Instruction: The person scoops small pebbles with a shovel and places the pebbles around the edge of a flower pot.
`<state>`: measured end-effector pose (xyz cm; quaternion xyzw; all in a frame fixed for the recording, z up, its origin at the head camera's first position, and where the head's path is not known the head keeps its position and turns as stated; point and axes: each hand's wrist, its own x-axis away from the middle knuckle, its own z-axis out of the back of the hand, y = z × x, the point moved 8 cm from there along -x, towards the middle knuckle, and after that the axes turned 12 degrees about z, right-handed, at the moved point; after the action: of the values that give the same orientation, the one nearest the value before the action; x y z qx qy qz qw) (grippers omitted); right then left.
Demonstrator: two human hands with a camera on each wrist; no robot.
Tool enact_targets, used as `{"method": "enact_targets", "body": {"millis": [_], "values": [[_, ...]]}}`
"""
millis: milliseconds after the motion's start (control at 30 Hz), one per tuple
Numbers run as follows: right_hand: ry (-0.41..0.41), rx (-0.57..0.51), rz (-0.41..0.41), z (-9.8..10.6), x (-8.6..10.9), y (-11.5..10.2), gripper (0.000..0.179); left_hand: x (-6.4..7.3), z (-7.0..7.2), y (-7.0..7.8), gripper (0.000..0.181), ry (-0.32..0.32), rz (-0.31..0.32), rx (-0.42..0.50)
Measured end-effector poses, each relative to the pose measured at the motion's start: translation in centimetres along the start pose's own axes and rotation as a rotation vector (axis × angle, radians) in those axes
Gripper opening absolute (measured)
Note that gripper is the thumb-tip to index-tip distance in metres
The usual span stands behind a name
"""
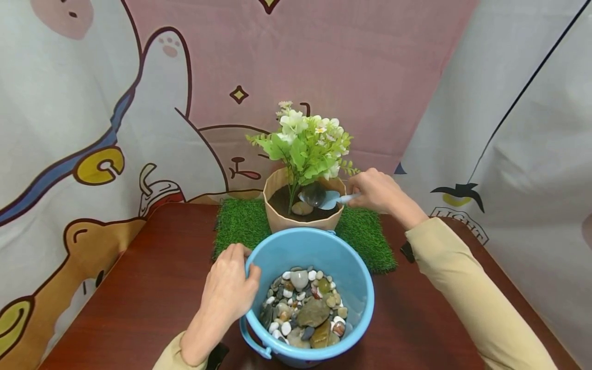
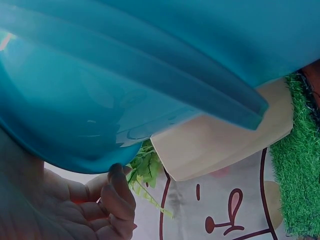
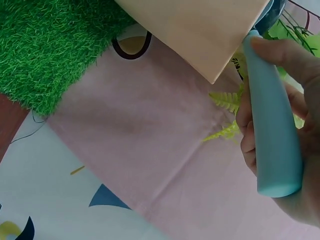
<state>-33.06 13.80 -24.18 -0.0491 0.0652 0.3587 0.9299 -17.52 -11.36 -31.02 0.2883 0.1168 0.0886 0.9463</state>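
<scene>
My right hand (image 1: pixel 375 190) grips a small light-blue trowel (image 1: pixel 330 200) by its handle (image 3: pixel 275 125). On its blade sits a dark rounded stone (image 1: pixel 313 194), over the soil inside the beige flowerpot (image 1: pixel 302 224). A tan stone (image 1: pixel 302 208) lies on the soil next to the stems of a white-flowered plant (image 1: pixel 305 146). My left hand (image 1: pixel 231 282) holds the left rim of a blue bucket (image 1: pixel 365 288), thumb over the edge and fingers curled at the rim in the left wrist view. Pebbles and larger stones (image 1: pixel 313 312) cover the bucket's bottom.
A green artificial-grass mat (image 1: pixel 242 218) lies beneath the pot. The bucket stands in front of the pot on a reddish-brown table (image 1: pixel 152 288). Behind hangs a cartoon-printed cloth (image 1: pixel 351 67). The bucket's handle (image 1: pixel 254 339) hangs down at its front left.
</scene>
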Motion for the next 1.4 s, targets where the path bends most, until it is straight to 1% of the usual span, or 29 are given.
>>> {"method": "enact_targets", "body": {"millis": [233,367,433,533,600,700,800,1067,1300,1400], "values": [[-0.036,0.001,-0.07,-0.3,-0.9,0.3,0.025,0.0,0.0,0.0,0.02,-0.002,0.0,-0.003],[-0.048,0.0,-0.089,-0.4,-1.5,0.2,0.023,0.0,0.0,0.0,0.019,0.011,-0.009,0.001],[-0.054,0.01,-0.105,-0.5,-1.8,0.2,0.025,0.1,0.1,0.0,0.018,0.023,-0.016,0.005],[-0.073,0.033,-0.135,-0.9,-2.4,0.1,0.033,0.1,0.1,0.0,0.018,0.033,-0.021,0.01],[-0.093,0.052,-0.155,-1.2,-2.8,0.0,0.038,0.1,0.1,0.0,0.018,0.028,-0.016,0.008],[-0.113,0.069,-0.169,-1.5,-3.2,-0.3,0.039,0.0,0.0,0.0,0.018,0.021,-0.01,0.006],[-0.113,0.079,-0.177,-1.6,-3.4,-0.6,0.037,0.0,0.0,0.0,0.018,0.017,-0.009,0.005],[-0.116,0.096,-0.199,-1.3,-3.5,-0.9,0.034,0.0,0.1,0.1,0.017,0.027,-0.022,0.01],[-0.106,0.137,-0.186,-0.8,-3.3,-1.6,0.031,0.0,0.1,0.0,0.018,0.032,-0.025,0.01],[-0.109,0.137,-0.175,-0.7,-3.3,-2.1,0.032,0.0,0.0,0.0,0.018,0.03,-0.023,0.012]]}}
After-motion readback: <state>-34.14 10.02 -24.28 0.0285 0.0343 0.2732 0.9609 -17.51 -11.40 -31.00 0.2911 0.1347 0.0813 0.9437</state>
